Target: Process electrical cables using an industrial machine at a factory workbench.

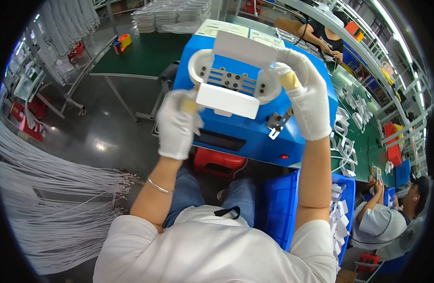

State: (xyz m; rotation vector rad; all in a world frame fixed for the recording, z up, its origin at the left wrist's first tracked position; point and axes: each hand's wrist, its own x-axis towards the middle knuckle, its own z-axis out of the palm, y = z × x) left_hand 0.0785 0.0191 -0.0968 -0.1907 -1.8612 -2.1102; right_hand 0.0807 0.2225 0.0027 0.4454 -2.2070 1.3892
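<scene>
Both gloved hands steady a flat white plastic card (228, 100) over the blue box-shaped machine (254, 134), left hand (177, 123) pinching its nine o'clock edge, right hand (304, 96) clamped on a white sheet (245, 48) at twelve o'clock.

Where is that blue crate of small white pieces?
In the head view, the blue crate sits low on the person's right side, beside the right forearm and just below the blue machine, with the white pieces piled inside.
</scene>
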